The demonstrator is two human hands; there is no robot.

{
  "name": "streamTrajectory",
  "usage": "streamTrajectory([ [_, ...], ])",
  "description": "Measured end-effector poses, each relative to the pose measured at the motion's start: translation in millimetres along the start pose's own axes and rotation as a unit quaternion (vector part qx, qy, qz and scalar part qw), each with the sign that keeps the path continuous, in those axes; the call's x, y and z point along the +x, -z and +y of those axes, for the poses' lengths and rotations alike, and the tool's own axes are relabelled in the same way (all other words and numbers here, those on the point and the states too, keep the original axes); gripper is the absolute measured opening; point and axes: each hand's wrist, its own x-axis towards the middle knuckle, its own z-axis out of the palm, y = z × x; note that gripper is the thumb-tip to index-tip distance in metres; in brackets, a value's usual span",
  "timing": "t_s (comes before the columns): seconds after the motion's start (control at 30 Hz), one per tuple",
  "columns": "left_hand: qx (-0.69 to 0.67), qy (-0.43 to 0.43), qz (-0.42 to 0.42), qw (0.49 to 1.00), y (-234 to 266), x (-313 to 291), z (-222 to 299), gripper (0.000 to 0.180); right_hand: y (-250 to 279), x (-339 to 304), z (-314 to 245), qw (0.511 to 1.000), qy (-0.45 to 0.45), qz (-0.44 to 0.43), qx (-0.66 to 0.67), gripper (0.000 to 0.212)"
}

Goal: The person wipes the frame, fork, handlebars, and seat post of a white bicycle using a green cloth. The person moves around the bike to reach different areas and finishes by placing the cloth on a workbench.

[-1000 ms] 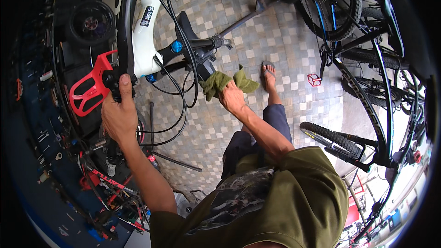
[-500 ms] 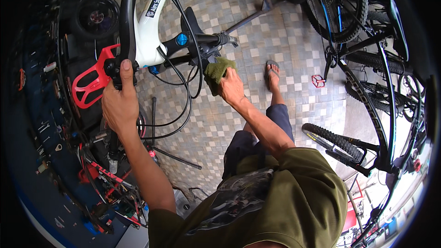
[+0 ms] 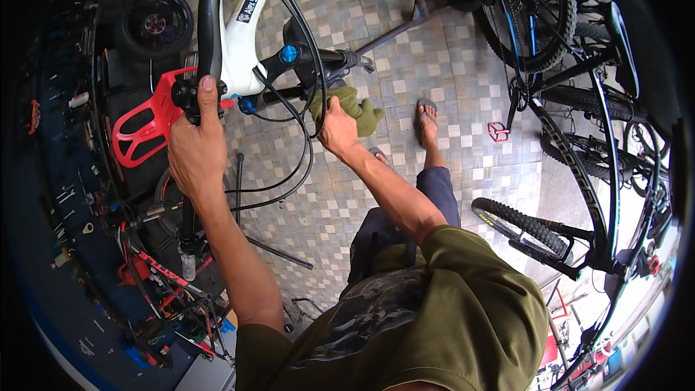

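My left hand (image 3: 199, 148) is closed on a black bar (image 3: 211, 22) at a black clamp, with the thumb lying along the top. Beside it juts a red, slotted plastic holder (image 3: 145, 124). My right hand (image 3: 339, 129) grips an olive-green cloth (image 3: 362, 112) and presses it to the black fork (image 3: 318, 65) of a white bike frame (image 3: 246, 40). The cloth and fingers partly hide the spot they touch. Black cables (image 3: 304, 163) loop down past my right hand. Two blue caps (image 3: 289, 53) sit on top of the fork.
A tool board (image 3: 65, 210) and a wheel (image 3: 154, 24) stand at the left. Several mountain bikes (image 3: 579, 137) crowd the right side. A stand's leg (image 3: 391, 32) crosses the tiled floor (image 3: 405, 65), where a red-edged pedal (image 3: 498, 132) lies.
My right hand has shifted slightly left and down with the cloth, whose loose end now hangs to the right. The bike has shifted a little in view; my left hand keeps its grip.
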Motion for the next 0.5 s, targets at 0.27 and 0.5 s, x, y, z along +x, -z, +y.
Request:
streamTrajectory([
  [0.27,-0.006,-0.003,-0.004,1.0,3.0,-8.0,8.6,0.105,7.1,17.6,-9.1,0.995,0.008,-0.018,-0.095,0.015],
  [0.5,0.0,-0.001,0.001,1.0,4.7,-5.3,4.7,0.104,24.2,1.5,0.9,0.991,0.023,-0.059,-0.119,0.017],
])
